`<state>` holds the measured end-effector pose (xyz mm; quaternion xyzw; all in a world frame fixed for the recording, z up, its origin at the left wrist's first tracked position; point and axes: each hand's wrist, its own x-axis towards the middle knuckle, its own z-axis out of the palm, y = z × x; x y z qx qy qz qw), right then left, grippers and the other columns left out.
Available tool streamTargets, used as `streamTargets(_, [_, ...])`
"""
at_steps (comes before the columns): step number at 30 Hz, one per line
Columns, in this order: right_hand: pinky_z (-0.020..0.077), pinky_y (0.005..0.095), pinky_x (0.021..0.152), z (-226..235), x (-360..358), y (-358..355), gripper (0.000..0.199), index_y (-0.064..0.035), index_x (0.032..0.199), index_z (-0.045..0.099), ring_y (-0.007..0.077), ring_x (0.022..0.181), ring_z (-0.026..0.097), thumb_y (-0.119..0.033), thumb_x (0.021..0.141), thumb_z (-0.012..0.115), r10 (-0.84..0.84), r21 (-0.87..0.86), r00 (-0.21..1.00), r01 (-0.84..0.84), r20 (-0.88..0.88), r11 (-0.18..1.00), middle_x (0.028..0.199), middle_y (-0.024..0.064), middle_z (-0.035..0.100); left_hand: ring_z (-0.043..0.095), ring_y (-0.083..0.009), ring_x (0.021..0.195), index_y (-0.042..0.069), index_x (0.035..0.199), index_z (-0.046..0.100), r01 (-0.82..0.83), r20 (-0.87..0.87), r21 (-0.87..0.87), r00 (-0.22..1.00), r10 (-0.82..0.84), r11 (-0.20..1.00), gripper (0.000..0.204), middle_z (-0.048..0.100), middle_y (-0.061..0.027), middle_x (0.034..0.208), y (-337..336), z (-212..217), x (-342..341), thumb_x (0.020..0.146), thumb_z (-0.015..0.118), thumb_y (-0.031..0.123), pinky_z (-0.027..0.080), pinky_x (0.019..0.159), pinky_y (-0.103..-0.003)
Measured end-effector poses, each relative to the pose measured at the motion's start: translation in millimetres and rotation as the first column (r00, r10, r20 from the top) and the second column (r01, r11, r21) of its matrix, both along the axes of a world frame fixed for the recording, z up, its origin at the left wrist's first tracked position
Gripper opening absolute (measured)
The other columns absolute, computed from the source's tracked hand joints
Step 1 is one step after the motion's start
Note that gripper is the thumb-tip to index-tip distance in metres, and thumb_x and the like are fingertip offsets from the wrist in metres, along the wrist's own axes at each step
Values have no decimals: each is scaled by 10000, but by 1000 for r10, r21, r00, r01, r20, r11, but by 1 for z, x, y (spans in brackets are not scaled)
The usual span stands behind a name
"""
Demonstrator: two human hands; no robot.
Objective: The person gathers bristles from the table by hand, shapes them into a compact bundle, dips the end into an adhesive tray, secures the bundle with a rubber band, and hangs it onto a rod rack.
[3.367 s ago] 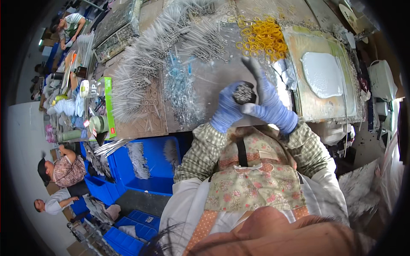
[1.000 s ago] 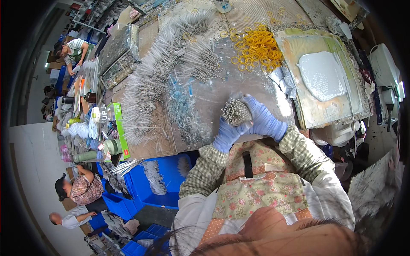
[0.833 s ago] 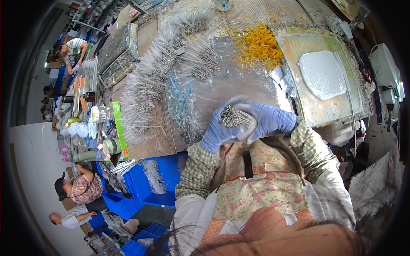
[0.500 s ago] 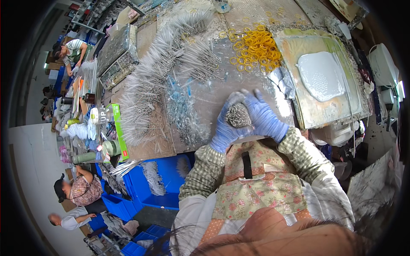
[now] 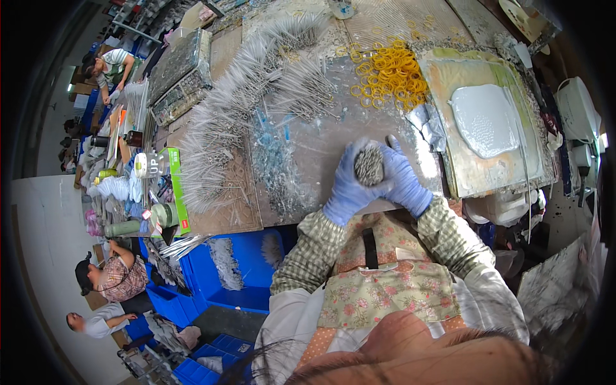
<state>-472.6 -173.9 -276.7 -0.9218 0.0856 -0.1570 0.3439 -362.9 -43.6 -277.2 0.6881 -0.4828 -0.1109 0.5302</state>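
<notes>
Both my hands wear blue-violet gloves and are closed round a tight bundle of thin grey-and-white strands (image 5: 369, 165), near the front edge of the worktable. The bundle's round, speckled end shows between the thumbs; its lower part is hidden. My left hand (image 5: 346, 186) wraps its left side, and my right hand (image 5: 403, 176) presses its right side with one finger sticking up. Many loose clear thin pieces with wire-like ends (image 5: 224, 128) lie in a long curved heap left of my hands. A pile of yellow rubber bands (image 5: 394, 76) lies beyond them.
At the right, a stained board (image 5: 443, 96) carries a pool of whitish paste (image 5: 484, 122), with crumpled foil (image 5: 427, 125) beside it. A dark block (image 5: 179, 70) and a green box (image 5: 178, 186) stand left. Blue bins (image 5: 244, 250) sit below the table. Several people work further left.
The bundle has shifted slightly right and up, and its round end now faces up more. My left hand has moved right with it, its fingers regripping around the side.
</notes>
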Motion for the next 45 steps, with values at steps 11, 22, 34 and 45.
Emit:
streamTargets(11, [273,525,1218,-18,1,-7,917,-47,1444,472,381,1392,460,-447,715,856,67,187,997,-71,31,980,1394,204,560,531,-269,1329,24,1479,401,59,-341,27,939,-46,998,1060,534,-156,1438,14,-24,-2,635,979,305,445,1117,-374])
streamTargets(22, [202,548,1241,33,4,-8,1071,8,1479,369,408,1375,473,-513,689,870,4,187,999,-12,43,982,1440,200,518,602,-260,1251,81,1533,294,29,-430,-151,898,-92,988,1082,579,-170,1390,14,4,15,694,959,233,504,1081,-387])
streamTargets(34, [226,559,1225,-33,15,5,960,-57,1467,437,388,1336,501,-459,705,860,62,328,998,-50,-25,943,1395,208,530,526,-270,1348,19,1534,302,67,-603,-6,796,-57,998,1163,529,-160,1451,22,-30,4,644,985,326,431,1154,-391])
streamTargets(45, [196,577,1234,16,7,-2,927,-85,1480,428,376,1404,461,-475,744,835,53,100,993,-42,-109,994,1437,160,527,584,-300,1291,75,1505,358,6,-421,-145,905,-67,989,1073,581,-202,1386,11,21,9,655,980,277,519,1084,-414])
